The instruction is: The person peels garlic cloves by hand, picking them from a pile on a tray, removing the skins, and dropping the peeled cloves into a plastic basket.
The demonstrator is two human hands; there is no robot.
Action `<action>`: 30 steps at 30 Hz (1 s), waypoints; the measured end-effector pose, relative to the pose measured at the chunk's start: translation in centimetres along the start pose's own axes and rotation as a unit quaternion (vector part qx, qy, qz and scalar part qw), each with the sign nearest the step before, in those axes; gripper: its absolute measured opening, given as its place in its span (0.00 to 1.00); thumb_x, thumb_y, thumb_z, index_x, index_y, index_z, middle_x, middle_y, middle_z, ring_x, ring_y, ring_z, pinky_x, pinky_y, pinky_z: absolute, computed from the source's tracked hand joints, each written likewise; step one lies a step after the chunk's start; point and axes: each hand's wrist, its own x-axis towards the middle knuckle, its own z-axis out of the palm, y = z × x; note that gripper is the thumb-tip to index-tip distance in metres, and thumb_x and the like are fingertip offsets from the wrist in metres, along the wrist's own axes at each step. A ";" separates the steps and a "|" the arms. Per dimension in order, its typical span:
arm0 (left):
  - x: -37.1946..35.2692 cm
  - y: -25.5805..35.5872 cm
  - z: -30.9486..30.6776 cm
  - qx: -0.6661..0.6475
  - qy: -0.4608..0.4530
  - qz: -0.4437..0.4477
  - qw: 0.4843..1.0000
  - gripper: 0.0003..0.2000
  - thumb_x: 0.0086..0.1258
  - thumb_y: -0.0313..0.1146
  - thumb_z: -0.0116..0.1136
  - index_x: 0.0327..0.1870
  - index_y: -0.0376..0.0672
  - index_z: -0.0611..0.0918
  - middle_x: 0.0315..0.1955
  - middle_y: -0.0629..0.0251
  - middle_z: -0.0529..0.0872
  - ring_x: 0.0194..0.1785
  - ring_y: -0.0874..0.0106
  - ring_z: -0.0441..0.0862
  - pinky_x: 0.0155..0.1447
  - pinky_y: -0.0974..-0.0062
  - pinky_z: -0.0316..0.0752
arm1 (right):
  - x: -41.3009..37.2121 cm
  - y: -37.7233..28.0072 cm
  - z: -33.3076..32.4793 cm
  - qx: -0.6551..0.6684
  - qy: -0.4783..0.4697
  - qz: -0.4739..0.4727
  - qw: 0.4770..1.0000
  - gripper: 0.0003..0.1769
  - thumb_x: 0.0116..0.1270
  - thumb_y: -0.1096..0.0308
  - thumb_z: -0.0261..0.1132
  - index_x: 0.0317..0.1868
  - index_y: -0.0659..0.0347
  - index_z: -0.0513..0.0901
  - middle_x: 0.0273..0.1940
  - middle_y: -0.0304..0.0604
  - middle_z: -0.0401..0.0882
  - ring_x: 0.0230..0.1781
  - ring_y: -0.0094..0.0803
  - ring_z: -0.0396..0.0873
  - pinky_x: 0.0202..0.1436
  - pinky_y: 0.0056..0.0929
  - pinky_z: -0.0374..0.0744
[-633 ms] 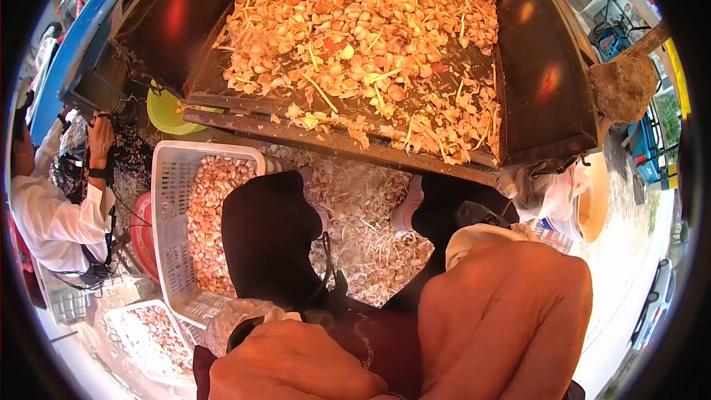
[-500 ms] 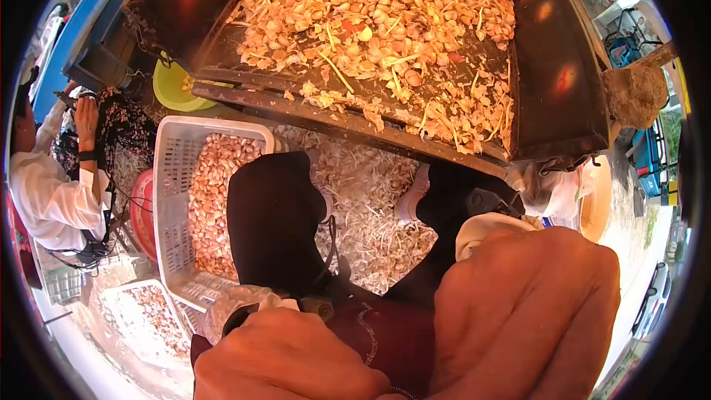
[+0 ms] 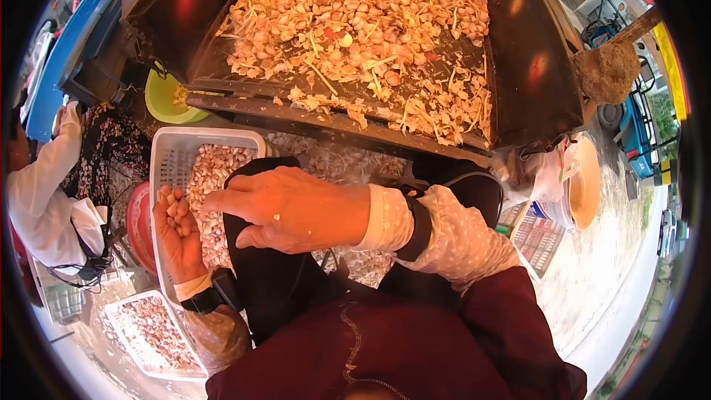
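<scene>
My left hand is held palm up over the white plastic basket and cups a few peeled garlic cloves. My right hand reaches across my dark-trousered knee toward the left palm, fingers loosely bent, with nothing clearly in it. The basket holds a heap of peeled cloves. In front of me a big dark tray carries a pile of unpeeled garlic and dry stalks.
Garlic skins litter the ground between my feet. A second white basket of cloves lies at lower left, a red bowl beside the first basket, a green bowl under the tray. A person in white sits at left.
Both hands were close under the camera; now they have moved forward. The left hand is over the basket with cloves in its palm, and the right hand has reached across to it.
</scene>
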 end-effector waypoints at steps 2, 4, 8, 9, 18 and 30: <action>0.9 -1.6 -2.6 -0.011 0.079 -0.016 0.997 0.26 0.67 0.47 0.66 0.57 0.38 0.74 0.47 0.59 0.75 0.46 0.66 0.75 0.54 0.66 0.75 | -1.6 3.2 -2.9 0.031 -0.043 0.065 0.996 0.14 0.62 0.68 0.69 0.47 0.66 0.83 0.36 0.53 0.84 0.30 0.42 0.84 0.35 0.35 0.81; 1.6 -3.3 -7.2 -0.020 0.160 -0.030 0.986 0.31 0.65 0.47 0.67 0.63 0.39 0.72 0.55 0.57 0.72 0.54 0.60 0.75 0.59 0.61 0.75 | -3.8 5.8 -6.6 -0.041 0.050 0.180 0.981 0.11 0.60 0.68 0.68 0.41 0.64 0.84 0.25 0.52 0.81 0.29 0.51 0.81 0.35 0.42 0.77; 3.4 -4.8 -12.7 0.092 0.252 -0.094 0.959 0.39 0.62 0.47 0.69 0.73 0.52 0.63 0.74 0.55 0.48 0.73 0.42 0.56 0.67 0.48 0.68 | -8.9 13.8 -14.0 -0.237 0.130 0.270 0.924 0.09 0.62 0.69 0.66 0.42 0.59 0.86 0.27 0.50 0.83 0.29 0.46 0.82 0.36 0.39 0.78; 3.4 -4.6 -12.4 0.097 0.246 -0.073 0.962 0.37 0.63 0.46 0.67 0.72 0.48 0.65 0.73 0.55 0.52 0.72 0.44 0.59 0.67 0.51 0.68 | -9.7 15.8 -14.8 -0.236 0.129 0.270 0.924 0.09 0.62 0.69 0.66 0.42 0.59 0.86 0.27 0.50 0.83 0.29 0.46 0.82 0.36 0.39 0.78; 2.9 1.1 8.8 0.100 -0.088 0.040 0.990 0.17 0.74 0.35 0.56 0.58 0.36 0.78 0.52 0.59 0.83 0.51 0.71 0.81 0.53 0.77 0.75 | -9.5 18.8 -16.0 -0.331 -0.026 0.289 0.898 0.13 0.57 0.72 0.70 0.42 0.66 0.80 0.33 0.47 0.84 0.36 0.40 0.83 0.46 0.36 0.78; 3.6 -11.9 28.2 0.305 -0.358 0.009 0.882 0.15 0.71 0.26 0.55 0.57 0.35 0.79 0.46 0.63 0.84 0.41 0.77 0.83 0.38 0.82 0.75 | -11.0 16.8 -16.7 0.136 0.164 0.445 0.870 0.06 0.66 0.75 0.62 0.41 0.68 0.76 0.31 0.46 0.82 0.19 0.31 0.83 0.21 0.24 0.84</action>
